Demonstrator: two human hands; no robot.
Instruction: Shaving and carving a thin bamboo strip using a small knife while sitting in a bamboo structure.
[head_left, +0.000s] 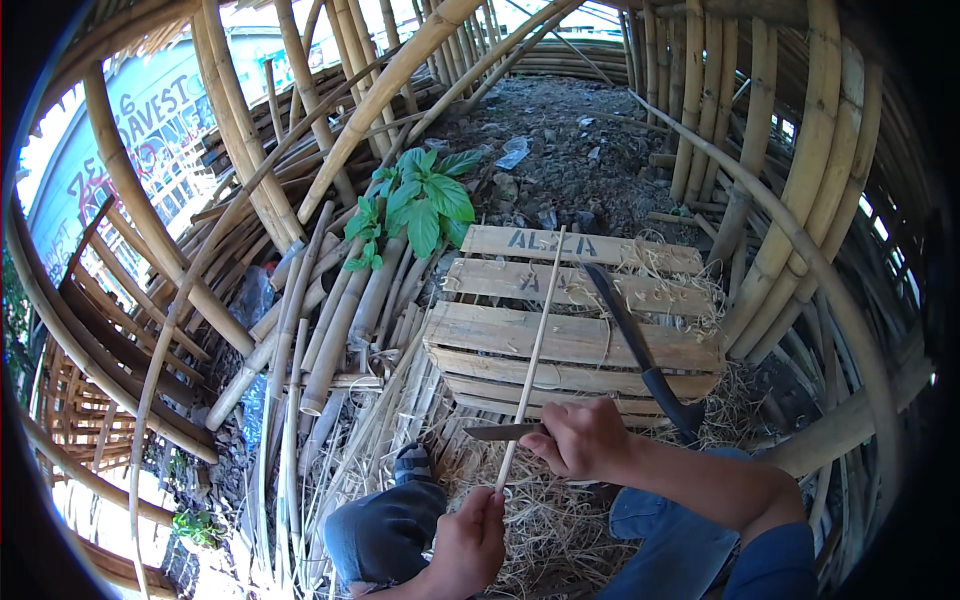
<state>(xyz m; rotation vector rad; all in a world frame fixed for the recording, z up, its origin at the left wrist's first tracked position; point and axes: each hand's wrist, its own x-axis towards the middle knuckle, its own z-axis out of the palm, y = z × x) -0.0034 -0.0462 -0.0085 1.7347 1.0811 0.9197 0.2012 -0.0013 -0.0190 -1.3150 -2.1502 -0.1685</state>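
Observation:
My left hand (468,543) is closed round the near end of a thin bamboo stick (536,350), which slants up and away across the wooden crate (500,335). Held in my right hand (583,440) is a small knife (503,432); its blade points left and lies across the stick just above my left hand. The knife's handle is hidden in my fist. On top of the slatted crate rests a machete (625,330) with a dark blade and a black handle, its handle end nearest my right forearm.
Pale bamboo shavings (550,525) cover the ground between my legs and cling to the crate. Cut bamboo poles (340,320) lie piled at the left beside a green leafy plant (425,200). Upright bamboo poles (800,180) and a bent pole (790,230) stand at the right.

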